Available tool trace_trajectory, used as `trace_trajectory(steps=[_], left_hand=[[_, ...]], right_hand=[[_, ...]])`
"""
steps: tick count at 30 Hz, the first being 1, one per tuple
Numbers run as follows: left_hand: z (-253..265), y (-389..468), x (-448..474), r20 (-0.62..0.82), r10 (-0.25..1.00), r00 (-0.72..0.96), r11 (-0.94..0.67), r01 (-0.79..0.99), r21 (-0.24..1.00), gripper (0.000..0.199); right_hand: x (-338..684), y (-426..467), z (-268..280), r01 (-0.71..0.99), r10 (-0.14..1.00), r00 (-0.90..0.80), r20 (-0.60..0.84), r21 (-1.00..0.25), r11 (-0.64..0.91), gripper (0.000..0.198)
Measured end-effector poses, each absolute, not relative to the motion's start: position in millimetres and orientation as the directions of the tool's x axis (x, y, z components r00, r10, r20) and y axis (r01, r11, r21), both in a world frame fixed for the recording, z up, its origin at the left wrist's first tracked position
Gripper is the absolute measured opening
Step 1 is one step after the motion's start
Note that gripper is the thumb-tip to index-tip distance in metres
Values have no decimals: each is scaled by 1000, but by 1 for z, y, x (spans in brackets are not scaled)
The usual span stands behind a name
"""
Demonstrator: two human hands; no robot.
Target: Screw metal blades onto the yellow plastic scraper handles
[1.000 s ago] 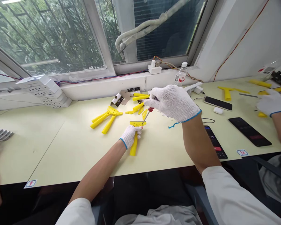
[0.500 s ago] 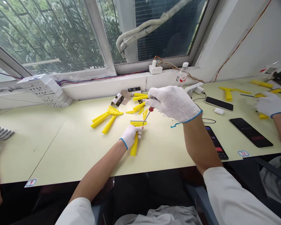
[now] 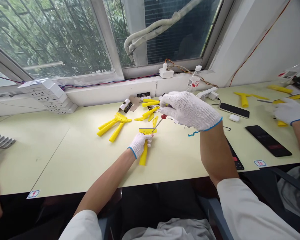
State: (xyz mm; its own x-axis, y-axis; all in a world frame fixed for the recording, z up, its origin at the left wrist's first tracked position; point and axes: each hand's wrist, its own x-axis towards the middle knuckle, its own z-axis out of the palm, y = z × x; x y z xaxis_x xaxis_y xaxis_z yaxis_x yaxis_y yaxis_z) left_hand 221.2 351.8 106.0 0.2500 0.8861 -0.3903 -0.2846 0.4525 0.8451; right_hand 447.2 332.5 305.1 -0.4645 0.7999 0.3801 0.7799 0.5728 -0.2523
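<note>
My left hand (image 3: 140,143), in a white knit glove, is closed around the neck of a yellow scraper (image 3: 143,156) lying on the table, its wide head pointing away from me. My gloved right hand (image 3: 183,108) is raised above and to the right, closed on the red handle of a screwdriver (image 3: 160,123). The shaft slants down to the left, and its tip meets the right part of the scraper head, close to my left fingertips. Just behind lie small yellow plates (image 3: 155,121) and yellow handles (image 3: 150,112).
Yellow scrapers (image 3: 115,126) lie to the left. Opened small boxes (image 3: 126,106) stand behind. Small screws lie under my right hand. Phones (image 3: 268,140), a white earphone case (image 3: 234,117) and a bottle (image 3: 194,79) are to the right. A co-worker's gloved hand (image 3: 288,110) works at far right.
My right hand has shifted slightly right, tilting the screwdriver further over while its tip stays at the scraper head. My left hand and the scraper have hardly moved.
</note>
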Motion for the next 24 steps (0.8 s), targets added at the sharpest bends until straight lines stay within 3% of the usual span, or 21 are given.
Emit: trace_trajectory(steps=[5,11,16,21,24], left_hand=[[105,353,221,-390,887,248,452,-289,844,34],[99,355,220,-396,880,262,461,-276,843,31],[102,354,221,-390,884,258,455,-284,844,35],[102,354,221,-402,884,239,458,-277,844,34],[101,355,221,-414,882,227,466,-277,840,34]], right_hand=[[441,330,302,829,836,-405,370,-237,506,45],[445,340,307,777,813,-524,254,-249,579,25],[440,334,307,809,816,-499,294,-181,559,32],[435,327,302,851,851,-388,355,-215,478,42],[436,327,302,834,844,-422,333,-223,505,44]])
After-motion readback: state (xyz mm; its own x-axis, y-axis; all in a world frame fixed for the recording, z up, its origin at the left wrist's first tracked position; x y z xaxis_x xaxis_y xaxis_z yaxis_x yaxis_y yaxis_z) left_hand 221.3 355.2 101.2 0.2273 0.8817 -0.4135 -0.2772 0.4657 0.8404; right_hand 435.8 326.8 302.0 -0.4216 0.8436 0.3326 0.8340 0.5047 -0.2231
